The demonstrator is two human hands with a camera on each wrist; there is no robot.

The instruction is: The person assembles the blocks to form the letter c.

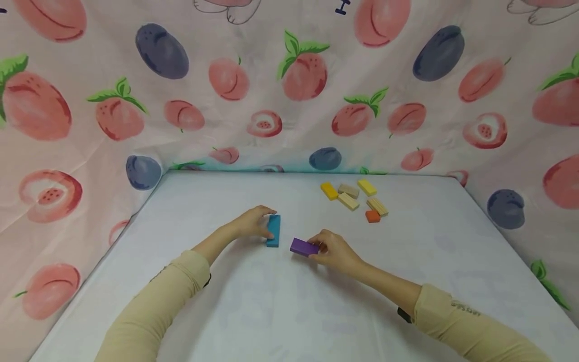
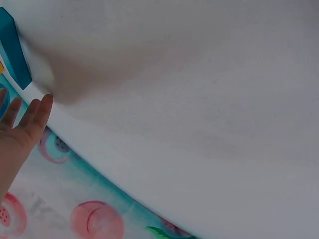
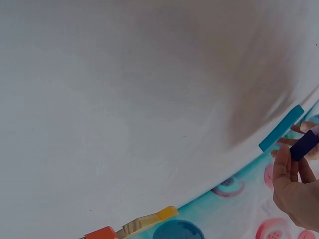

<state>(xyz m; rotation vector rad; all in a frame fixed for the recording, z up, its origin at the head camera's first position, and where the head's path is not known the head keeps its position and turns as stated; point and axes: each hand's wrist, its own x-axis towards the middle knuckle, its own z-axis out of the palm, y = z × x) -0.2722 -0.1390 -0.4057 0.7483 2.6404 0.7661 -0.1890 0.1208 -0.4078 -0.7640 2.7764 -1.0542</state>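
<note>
Head view is showing a right hand (image 1: 334,253) pinching a purple block (image 1: 302,247) between thumb and fingers. This block is looking smooth, plain and brick-shaped. Its long side is running mostly left to right, and its free end is pointing toward a blue block (image 1: 275,229). A gap is showing between the 2. Fingers are hiding the purple block's other end. The blue block is lying on the white table (image 1: 289,317), its long side pointing toward the back. A left hand (image 1: 251,222) is reaching around it, fingers spread; touching is hard to tell. Left wrist view is cutting off the blue block's side.
</note>
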